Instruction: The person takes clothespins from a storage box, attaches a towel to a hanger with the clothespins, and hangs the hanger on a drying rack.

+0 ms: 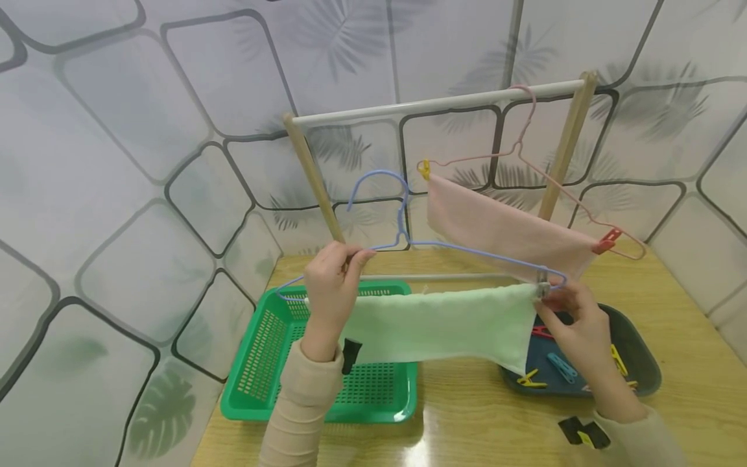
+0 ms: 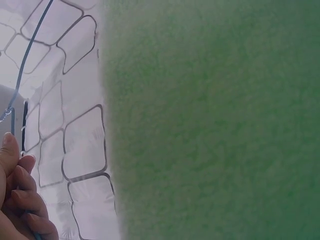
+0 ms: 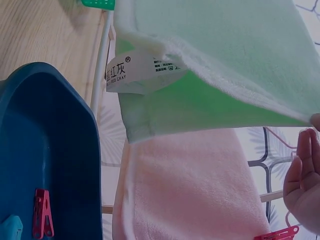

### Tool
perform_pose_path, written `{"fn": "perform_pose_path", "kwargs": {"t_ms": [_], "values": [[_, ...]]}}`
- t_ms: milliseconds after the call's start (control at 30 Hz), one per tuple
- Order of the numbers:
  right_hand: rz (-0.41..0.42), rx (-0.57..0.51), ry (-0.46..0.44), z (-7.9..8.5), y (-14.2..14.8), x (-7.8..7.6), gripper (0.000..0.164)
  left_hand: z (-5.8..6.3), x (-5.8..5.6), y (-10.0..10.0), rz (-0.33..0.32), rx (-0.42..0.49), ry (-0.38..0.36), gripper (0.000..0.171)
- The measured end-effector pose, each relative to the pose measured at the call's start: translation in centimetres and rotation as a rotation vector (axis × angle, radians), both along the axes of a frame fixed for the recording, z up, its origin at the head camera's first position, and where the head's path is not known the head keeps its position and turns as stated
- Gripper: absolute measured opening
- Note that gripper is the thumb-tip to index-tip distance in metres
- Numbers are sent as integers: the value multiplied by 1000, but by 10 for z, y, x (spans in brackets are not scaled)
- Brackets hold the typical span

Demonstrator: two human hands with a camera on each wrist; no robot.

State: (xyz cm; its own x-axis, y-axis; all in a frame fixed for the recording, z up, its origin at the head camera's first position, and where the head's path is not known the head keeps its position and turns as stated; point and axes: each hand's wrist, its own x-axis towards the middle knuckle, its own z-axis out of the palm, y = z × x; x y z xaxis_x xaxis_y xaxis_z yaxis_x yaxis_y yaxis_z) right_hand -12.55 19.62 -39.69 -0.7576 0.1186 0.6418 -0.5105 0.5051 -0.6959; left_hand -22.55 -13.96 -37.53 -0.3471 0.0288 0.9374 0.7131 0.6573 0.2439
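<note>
My left hand [image 1: 334, 285] grips the lower bar of a blue hanger [image 1: 467, 249], left of its hook. From the bar hangs a light green towel [image 1: 438, 327], its left end partly hidden behind that hand. A grey clothespin [image 1: 543, 285] sits at the towel's upper right corner, near the hanger's right end. My right hand [image 1: 580, 331] pinches that corner just below the clothespin. In the right wrist view the towel's folded layers [image 3: 220, 45] hang apart, with a white label [image 3: 135, 72] between them. Towel fills most of the left wrist view.
A pink towel [image 1: 490, 220] hangs from a pink hanger [image 1: 519, 146] on the rack's white rail [image 1: 438, 104], held by yellow and red clothespins. Below are a green basket [image 1: 233, 383] at left and a dark blue tray [image 1: 648, 370] of several clothespins at right.
</note>
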Motion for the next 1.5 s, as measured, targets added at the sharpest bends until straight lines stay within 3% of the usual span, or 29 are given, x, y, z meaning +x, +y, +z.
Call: {"fn": "perform_pose_path", "kwargs": {"t_ms": [233,433,533,633,667,733,800,867,900,967,1100,1167,1300,1500], "values": [[-17,13,24,-5,3,1,33,6,4,-1,0,-1,-1,11],[52,-62,20,-63,38,-20,32,16,14,-6,-14,-9,12,8],[-20,9,3,-107,61,-35,33,16,15,-12,-11,-6,5,7],[-55,41,5,-128,71,-39,33,13,13,-18,11,-4,15,8],[-92,70,-13,-129,70,-37,34,22,21,-17,-6,7,21,7],[-103,73,-60,-101,54,-19,30,38,34,-15,-27,21,20,8],[-113,70,-94,-73,38,-2,27,42,37,-20,-20,27,39,9],[-121,77,-129,-58,28,9,25,42,38,-26,-5,37,46,8],[-124,81,-120,-65,31,8,25,34,32,-33,21,33,53,7],[-130,92,-108,-95,44,-2,27,22,24,-45,54,37,70,9],[-159,82,-127,-166,75,-26,31,13,22,-65,101,59,95,12],[-180,78,-161,-185,81,-30,32,8,22,-76,138,75,110,14],[-229,87,-177,-198,81,-31,30,3,25,-98,192,111,112,17],[-281,96,-191,-201,77,-25,27,1,35,-121,280,151,99,12]]}}
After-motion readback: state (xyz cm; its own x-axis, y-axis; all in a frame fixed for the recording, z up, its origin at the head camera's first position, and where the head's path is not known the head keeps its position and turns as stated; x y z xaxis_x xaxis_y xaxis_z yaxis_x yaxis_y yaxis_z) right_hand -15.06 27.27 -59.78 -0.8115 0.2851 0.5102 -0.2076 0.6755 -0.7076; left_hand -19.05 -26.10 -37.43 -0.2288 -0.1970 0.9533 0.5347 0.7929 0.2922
